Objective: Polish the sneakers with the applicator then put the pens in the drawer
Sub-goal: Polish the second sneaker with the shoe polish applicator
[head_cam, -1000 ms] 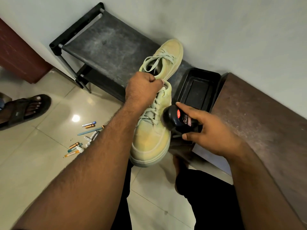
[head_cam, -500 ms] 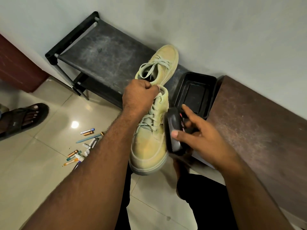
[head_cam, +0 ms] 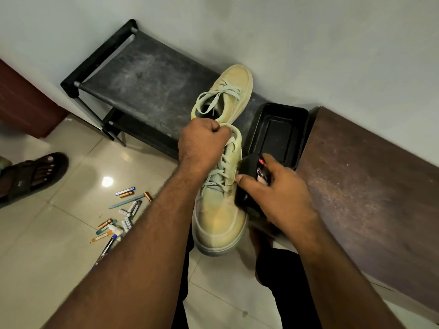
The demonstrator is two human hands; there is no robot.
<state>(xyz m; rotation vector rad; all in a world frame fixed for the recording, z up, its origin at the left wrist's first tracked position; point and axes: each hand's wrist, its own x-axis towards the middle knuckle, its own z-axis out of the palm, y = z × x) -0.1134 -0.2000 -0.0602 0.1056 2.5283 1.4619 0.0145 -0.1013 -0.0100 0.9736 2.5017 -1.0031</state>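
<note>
My left hand (head_cam: 202, 144) grips the heel collar of a pale green sneaker (head_cam: 219, 219) and holds it up, toe toward me. My right hand (head_cam: 275, 193) holds a black polish applicator (head_cam: 249, 184) with a red and white label, pressed against the sneaker's right side near the laces. The second pale green sneaker (head_cam: 228, 93) rests on the black shoe rack (head_cam: 147, 79) just behind. Several pens (head_cam: 121, 214) lie scattered on the tiled floor to the left of my forearm.
A black plastic tray (head_cam: 278, 131) sits at the rack's right end, beside a brown wooden surface (head_cam: 370, 184). Another person's sandalled foot (head_cam: 33, 174) rests on the floor at far left. A dark red cabinet (head_cam: 21, 100) stands at upper left. White wall behind.
My right hand has turned the applicator and slid it along the sneaker's right side, its label now facing up again. My left hand keeps its hold on the sneaker.
</note>
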